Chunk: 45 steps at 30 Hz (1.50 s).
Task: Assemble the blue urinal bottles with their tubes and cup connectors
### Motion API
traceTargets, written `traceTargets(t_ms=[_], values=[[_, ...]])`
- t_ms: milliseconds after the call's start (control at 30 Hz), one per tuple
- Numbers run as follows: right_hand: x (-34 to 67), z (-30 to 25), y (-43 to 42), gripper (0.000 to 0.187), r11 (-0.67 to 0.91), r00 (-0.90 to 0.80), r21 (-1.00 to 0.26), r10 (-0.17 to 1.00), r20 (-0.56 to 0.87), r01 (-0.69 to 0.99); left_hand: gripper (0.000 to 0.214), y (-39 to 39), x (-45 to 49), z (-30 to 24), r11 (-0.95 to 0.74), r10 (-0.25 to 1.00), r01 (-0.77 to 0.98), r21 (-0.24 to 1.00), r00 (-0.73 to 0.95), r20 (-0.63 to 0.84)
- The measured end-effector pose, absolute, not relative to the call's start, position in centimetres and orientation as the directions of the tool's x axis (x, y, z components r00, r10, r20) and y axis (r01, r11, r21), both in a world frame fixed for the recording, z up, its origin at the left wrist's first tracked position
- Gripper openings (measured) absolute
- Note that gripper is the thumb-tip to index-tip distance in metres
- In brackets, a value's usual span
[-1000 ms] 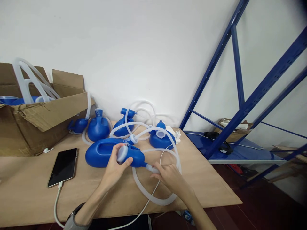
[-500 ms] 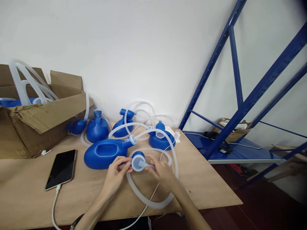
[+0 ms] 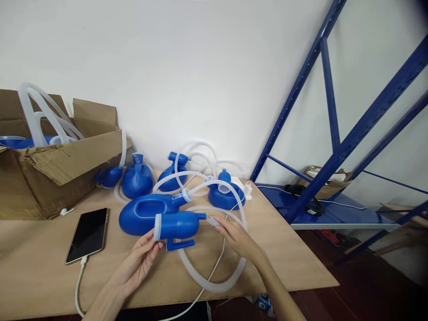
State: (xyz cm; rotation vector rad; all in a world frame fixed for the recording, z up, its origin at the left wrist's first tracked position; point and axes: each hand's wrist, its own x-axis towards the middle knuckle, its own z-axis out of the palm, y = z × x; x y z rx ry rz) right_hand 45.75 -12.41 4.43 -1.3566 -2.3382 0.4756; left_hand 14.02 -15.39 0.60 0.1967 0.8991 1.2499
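My left hand (image 3: 142, 258) pinches the rim of a blue urinal cup (image 3: 179, 225) that lies sideways in the air. Its whitish rim points left, its narrow nozzle right, and a blue clip juts out beneath. In my right hand (image 3: 236, 236) is the end of a translucent tube (image 3: 213, 221), held just right of the nozzle with a small gap between them. The tube loops over the table. Behind the cup a blue urinal bottle (image 3: 133, 218) with a grip opening lies on its side, a tube fitted at its neck.
More blue urinal bottles (image 3: 137, 180) and coiled tubes stand along the wall. A cardboard box (image 3: 67, 160) with tubes is at left, near a phone (image 3: 87, 235) on a white cable. A blue metal rack (image 3: 329, 211) stands beyond the table's right edge.
The cup has turned from opening towards me to sideways, nozzle right. The tube end, earlier inside the cup's mouth, is now outside beside the nozzle. My left hand has shifted left and down.
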Motion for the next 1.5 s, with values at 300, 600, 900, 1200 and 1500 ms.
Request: traceTargets(t_ms=[300,600,900,1200,1500], values=[[45.0,5.7,-14.0,0.045,0.547,-0.547,-0.455,0.824,0.145,0.703,0.043,-16.6,14.1,0.7,0.41,0.863,-0.736,0.539,0.122,-0.491],[44.9,5.0,-14.1,0.047,0.495,-0.487,-0.408,0.864,0.132,0.767,0.075,-16.5,13.7,0.3,0.501,0.858,-0.684,0.53,0.31,-0.41],[45.6,4.7,-14.6,0.047,0.475,-0.503,-0.323,0.864,-0.003,0.819,0.081,-17.5,14.5,-2.3,0.274,0.959,-0.165,0.947,0.124,-0.256],[45.1,5.1,-15.1,0.031,0.57,-0.575,-0.132,0.818,0.002,0.811,0.073,-16.4,12.7,-1.6,0.086,0.996,-0.068,0.994,-0.001,-0.086],[44.3,5.9,-15.8,0.035,0.634,-0.63,-0.093,0.773,0.077,0.767,0.058,-18.2,13.0,0.4,-0.03,0.998,-0.004,1.0,0.056,0.03]])
